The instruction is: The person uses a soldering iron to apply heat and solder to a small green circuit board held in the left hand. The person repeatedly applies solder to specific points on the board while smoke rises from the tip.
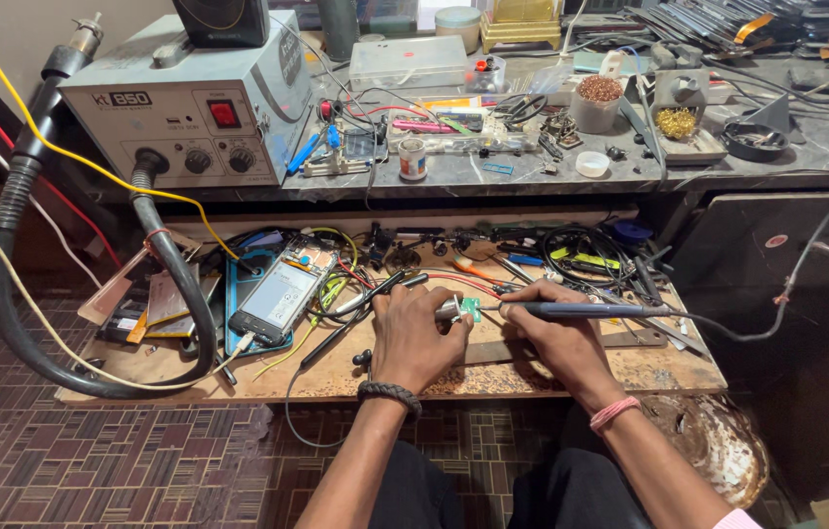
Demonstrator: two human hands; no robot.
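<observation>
My left hand (416, 335) rests on the wooden pull-out shelf (238, 377) and pinches a metal tool that holds a small green circuit board (471, 310). My right hand (556, 331) grips a dark soldering iron (581, 311) like a pen, its tip pointing left and touching the little board. The iron's cable runs off to the right. A dark braided band is on my left wrist, a pink band on my right.
An opened phone (282, 291) lies on the shelf's left beside other phone parts and cables. A grey hot-air rework station (194, 103) with a thick black hose (13, 304) sits on the upper stone counter (826, 147), among tools, small jars and wire cleaners.
</observation>
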